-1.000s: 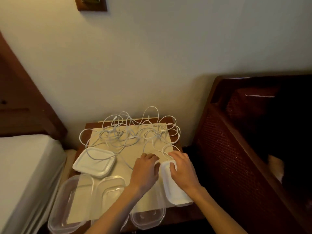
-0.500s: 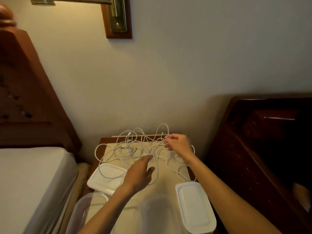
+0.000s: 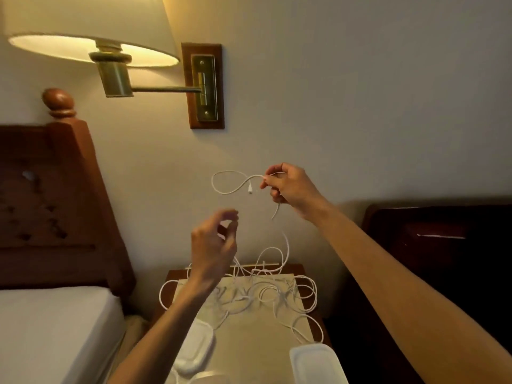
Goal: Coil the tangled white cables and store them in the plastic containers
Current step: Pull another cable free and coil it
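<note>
Tangled white cables (image 3: 266, 292), one end lifted

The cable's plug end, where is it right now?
Head view, up in the air: the plug dangles just left of the right hand, which pinches the cable, above the left hand and the table.

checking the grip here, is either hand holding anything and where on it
The right hand pinches a white cable near its connector end. The left hand holds nothing visible.
</note>
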